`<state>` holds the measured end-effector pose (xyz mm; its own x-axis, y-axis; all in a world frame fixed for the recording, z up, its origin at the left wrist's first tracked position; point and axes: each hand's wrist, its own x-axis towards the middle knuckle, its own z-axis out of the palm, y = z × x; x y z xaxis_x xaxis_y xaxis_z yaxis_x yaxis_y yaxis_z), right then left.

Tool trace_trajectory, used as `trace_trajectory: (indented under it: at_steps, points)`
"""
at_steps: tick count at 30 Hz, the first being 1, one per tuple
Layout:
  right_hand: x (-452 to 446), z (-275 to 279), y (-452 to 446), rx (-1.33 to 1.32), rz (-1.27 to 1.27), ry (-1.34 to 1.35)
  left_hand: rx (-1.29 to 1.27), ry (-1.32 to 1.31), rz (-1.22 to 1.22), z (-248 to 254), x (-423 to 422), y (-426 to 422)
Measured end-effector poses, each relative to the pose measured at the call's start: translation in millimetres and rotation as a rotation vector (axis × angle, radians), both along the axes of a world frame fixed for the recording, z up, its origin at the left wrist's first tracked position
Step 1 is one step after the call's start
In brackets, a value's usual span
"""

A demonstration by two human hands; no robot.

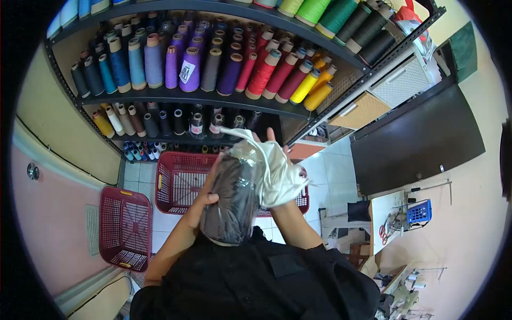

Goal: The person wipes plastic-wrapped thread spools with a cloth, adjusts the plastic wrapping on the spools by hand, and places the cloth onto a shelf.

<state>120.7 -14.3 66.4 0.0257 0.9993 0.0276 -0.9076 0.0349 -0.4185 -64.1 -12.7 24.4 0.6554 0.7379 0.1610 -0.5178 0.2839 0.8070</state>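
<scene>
Since the cone [230, 200] looks slippery, our left hand [208, 193] grasps its side, right hand [273, 137] spread against cloth [280, 176] beside it

Grey-brown thread cone [228, 200], white material [280, 173], maroon lattice basket [128, 226], red cone [263, 74], yellow cone [305, 87], pink door [58, 213].

glossy plastic wrap [232, 200], creased white bundle [281, 181], plastic baskets [126, 224], metal shelving [197, 98]
</scene>
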Motion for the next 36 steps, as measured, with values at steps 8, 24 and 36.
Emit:
trace_trajectory:
  at_steps: [8, 24, 36]
  points:
    - [-29.4, -3.0, -45.9, 0.261, -0.266, -1.539, -0.271, 0.004, 0.057, -5.2, -3.1, -2.5]
    - [-25.1, -31.7, -19.3, -0.254, 0.329, 0.119, 0.576, 0.368, 0.57, 1.8, -25.2, 14.1]
    - [-11.0, -16.5, -8.2, 0.022, 0.01, 0.18, -0.526, 0.158, 0.102, -39.7, -18.7, 5.1]
